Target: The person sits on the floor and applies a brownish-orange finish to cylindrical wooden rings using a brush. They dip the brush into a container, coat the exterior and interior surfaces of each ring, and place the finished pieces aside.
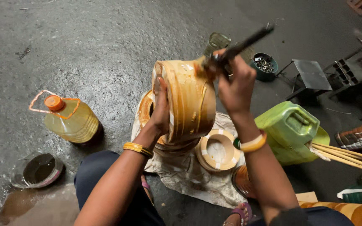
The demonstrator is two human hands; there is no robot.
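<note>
Right, left hand [161, 109] grip clamped on the side of a yellow coil [188, 100], held upright above the cloth [189, 175] on the floor. Right hand [235, 86] grip pinches a dark brush [239, 44], bristle end touching the coil's top edge. Oil bottle [70, 119] left, green jerrycan [288, 129] right, smaller ring [217, 150] on cloth
</note>
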